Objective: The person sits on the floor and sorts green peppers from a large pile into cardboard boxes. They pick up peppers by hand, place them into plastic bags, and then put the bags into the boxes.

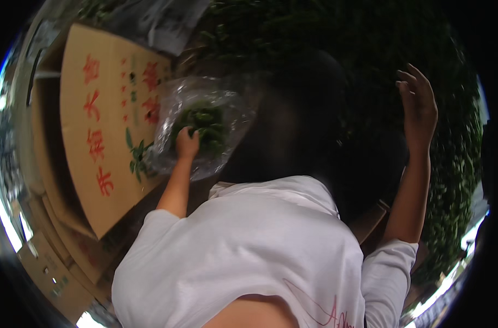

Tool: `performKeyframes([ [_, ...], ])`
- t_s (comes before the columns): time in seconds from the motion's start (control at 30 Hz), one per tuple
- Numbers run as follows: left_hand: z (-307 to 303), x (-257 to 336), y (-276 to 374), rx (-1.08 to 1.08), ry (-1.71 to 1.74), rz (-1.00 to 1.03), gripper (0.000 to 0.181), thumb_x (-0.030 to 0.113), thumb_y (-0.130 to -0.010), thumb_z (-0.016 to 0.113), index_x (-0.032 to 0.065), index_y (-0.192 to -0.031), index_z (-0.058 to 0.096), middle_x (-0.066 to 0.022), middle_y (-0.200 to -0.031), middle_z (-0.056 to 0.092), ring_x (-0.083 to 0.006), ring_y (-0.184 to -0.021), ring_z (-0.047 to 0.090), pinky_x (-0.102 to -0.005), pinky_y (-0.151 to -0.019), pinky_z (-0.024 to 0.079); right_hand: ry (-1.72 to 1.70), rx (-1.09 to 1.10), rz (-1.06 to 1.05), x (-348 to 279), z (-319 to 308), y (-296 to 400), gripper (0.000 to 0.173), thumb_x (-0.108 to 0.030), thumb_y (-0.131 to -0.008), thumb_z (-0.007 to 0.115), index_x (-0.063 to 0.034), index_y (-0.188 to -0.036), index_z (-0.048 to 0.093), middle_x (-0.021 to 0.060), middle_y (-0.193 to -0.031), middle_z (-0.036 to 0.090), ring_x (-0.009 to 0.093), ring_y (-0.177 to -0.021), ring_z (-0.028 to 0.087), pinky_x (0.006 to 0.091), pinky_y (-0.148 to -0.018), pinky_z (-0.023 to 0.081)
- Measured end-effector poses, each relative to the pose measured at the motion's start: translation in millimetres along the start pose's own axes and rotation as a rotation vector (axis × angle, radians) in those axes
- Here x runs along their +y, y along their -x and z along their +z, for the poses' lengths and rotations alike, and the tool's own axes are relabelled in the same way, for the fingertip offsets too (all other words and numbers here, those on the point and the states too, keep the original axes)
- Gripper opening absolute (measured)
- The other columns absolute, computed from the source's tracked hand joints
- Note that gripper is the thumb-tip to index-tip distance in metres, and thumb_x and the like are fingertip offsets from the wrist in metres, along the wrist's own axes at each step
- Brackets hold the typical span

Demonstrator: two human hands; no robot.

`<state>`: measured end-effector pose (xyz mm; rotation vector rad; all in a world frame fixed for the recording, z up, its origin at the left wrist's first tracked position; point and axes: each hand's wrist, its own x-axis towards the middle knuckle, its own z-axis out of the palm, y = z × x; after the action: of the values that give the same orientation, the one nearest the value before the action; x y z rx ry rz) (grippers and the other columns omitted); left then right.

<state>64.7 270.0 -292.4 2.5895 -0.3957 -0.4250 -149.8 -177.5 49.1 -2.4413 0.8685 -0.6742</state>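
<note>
My left hand (188,142) reaches into an open clear plastic bag (173,102), its fingers on a small heap of green peppers or similar green pods (208,123) inside; whether it grips any is not clear. To the right, my right hand (419,102) is raised over a large dark pile of green produce (454,151). Its fingers are slightly curled and apart, and nothing shows in them. The exact kind of produce is blurred.
A large open cardboard box (113,123) with red and green print stands just left of the bag. More cardboard (52,270) lies at the lower left. Grey plastic sheeting (163,24) is at the top. My dark-clothed legs are in the middle.
</note>
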Motion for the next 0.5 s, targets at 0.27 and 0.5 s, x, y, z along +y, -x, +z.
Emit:
performKeyframes([
  [0.27,-130.7,332.4,-56.7,0.242,0.868,0.643,0.016,0.005,-0.092,0.048,0.0,-0.104,0.058,-0.0099,-0.103,0.064,-0.0127,-0.088,0.059,-0.0256,-0.079,0.046,0.126,-0.033,0.536,182.6,-53.0,34.8,0.04,-0.023,-0.085,0.062,-0.003,-0.119,0.057,0.0145,-0.101,0.067,0.022,-0.094,0.064,0.0311,-0.081,0.05],
  [0.5,-61.1,533.6,-70.6,-0.607,0.774,0.967,0.024,0.018,-0.093,0.05,0.0063,-0.111,0.061,-0.007,-0.107,0.065,-0.0141,-0.094,0.062,-0.0276,-0.081,0.048,0.197,-0.953,0.811,277.9,6.2,-6.3,0.035,-0.026,-0.082,0.064,0.0004,-0.105,0.062,0.0136,-0.09,0.065,0.021,-0.079,0.063,0.0346,-0.069,0.05],
])
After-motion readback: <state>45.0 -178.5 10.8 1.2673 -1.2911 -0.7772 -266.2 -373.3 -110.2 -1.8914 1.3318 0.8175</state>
